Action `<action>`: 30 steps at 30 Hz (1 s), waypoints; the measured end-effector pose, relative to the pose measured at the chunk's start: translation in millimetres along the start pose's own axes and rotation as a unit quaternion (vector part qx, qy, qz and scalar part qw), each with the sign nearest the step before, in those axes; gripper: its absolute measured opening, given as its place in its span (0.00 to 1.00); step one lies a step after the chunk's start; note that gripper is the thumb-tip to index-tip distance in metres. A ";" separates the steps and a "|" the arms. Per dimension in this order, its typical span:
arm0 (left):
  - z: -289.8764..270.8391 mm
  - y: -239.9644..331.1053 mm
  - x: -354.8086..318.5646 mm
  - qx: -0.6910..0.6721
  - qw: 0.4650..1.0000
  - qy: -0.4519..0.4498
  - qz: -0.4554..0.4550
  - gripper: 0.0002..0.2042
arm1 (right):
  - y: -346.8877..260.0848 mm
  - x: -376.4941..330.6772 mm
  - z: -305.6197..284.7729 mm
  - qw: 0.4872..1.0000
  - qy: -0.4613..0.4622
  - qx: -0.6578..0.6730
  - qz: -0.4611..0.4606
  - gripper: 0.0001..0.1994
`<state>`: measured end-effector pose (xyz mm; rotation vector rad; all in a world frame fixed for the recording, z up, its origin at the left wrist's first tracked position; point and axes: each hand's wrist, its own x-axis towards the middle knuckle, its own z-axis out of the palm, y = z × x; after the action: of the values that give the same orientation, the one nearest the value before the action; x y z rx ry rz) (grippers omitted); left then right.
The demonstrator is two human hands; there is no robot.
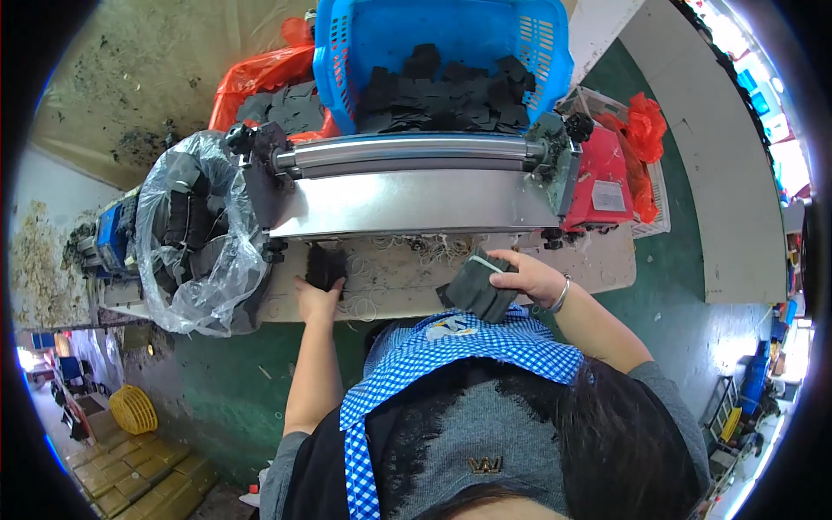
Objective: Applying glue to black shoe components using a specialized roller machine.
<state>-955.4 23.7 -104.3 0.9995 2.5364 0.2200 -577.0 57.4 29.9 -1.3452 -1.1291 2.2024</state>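
In front of a roller machine (pixel 416 195) with a shiny metal plate, both my hands are over the light bench (pixel 390 299). My right hand (pixel 533 279) grips a bundle of flat dark-grey pieces (pixel 477 295), held close to my apron. A pale elastic band (pixel 496 262) crosses that bundle near its upper end. On the left, my left hand (pixel 319 299) closes its thumb and fingers round the lower end of a black, rough-edged clump of pieces (pixel 326 263). Whether it is one piece or several, I cannot tell.
Behind the rollers a blue basket (pixel 442 35) holds many black pieces; a red bag (pixel 247 78) beside it has more. A clear plastic bag (pixel 156 286) with dark bundles stands left. Loose elastic bands (pixel 362 305) litter the bench. A red machine housing (pixel 598 178) is at right.
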 end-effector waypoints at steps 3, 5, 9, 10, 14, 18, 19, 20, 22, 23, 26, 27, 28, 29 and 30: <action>-16.6 10.0 7.3 0.073 0.994 0.085 0.008 0.52 | 3.3 -7.4 5.6 0.989 0.099 -0.077 -0.077 0.34; -35.7 22.7 -8.8 0.068 0.988 0.133 0.048 0.49 | 0.8 -9.6 15.2 0.985 0.143 -0.066 -0.071 0.34; -52.8 70.7 -77.0 -0.465 0.797 -0.276 0.269 0.44 | -4.2 0.6 46.4 0.889 0.185 -0.374 -0.187 0.38; -50.8 86.2 -94.2 -0.408 0.766 -0.302 0.395 0.46 | -3.6 5.1 54.8 0.872 0.174 -0.411 -0.201 0.37; -52.2 118.2 -119.4 -0.281 0.771 -0.361 0.443 0.52 | 4.9 6.7 57.2 0.930 0.159 -0.275 -0.186 0.37; -56.3 102.0 -115.8 -0.256 0.820 -0.356 0.367 0.46 | 14.8 -25.1 -10.1 0.885 0.395 -0.181 -0.167 0.29; -55.5 96.0 -115.0 -0.269 0.810 -0.353 0.383 0.46 | 16.2 -30.7 -32.8 0.813 0.509 -0.238 -0.154 0.27; -54.1 90.4 -114.6 -0.332 0.795 -0.387 0.329 0.45 | 18.3 -31.1 -52.8 0.738 0.602 -0.277 -0.125 0.25; -49.8 83.1 -115.3 -0.401 0.768 -0.419 0.272 0.42 | 22.7 -23.8 -86.1 0.854 0.503 -0.115 -0.067 0.23; -47.6 81.2 -115.6 -0.401 0.765 -0.413 0.288 0.42 | 25.6 -17.5 -97.4 0.927 0.369 0.058 0.023 0.21; -45.0 79.5 -116.1 -0.390 0.727 -0.490 0.283 0.44 | 34.8 10.0 -110.8 0.944 0.297 0.141 0.028 0.13; -45.0 79.8 -116.7 -0.391 0.722 -0.486 0.298 0.44 | 36.3 16.8 -111.8 0.948 0.271 0.162 0.023 0.11; -45.1 80.3 -117.7 -0.379 0.727 -0.489 0.297 0.44 | 39.0 21.5 -110.1 0.936 0.303 0.180 0.016 0.07; -44.8 81.5 -119.0 -0.362 0.741 -0.493 0.277 0.43 | 40.0 25.2 -109.5 0.934 0.310 0.176 0.014 0.07; -44.0 82.6 -120.5 -0.369 0.732 -0.490 0.296 0.43 | 41.5 27.4 -107.5 0.926 0.344 0.154 0.008 0.07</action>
<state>-843.2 2.0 -3.3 1.1024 0.9592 0.6176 -493.7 97.4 -44.3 -1.7591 -0.4868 1.5911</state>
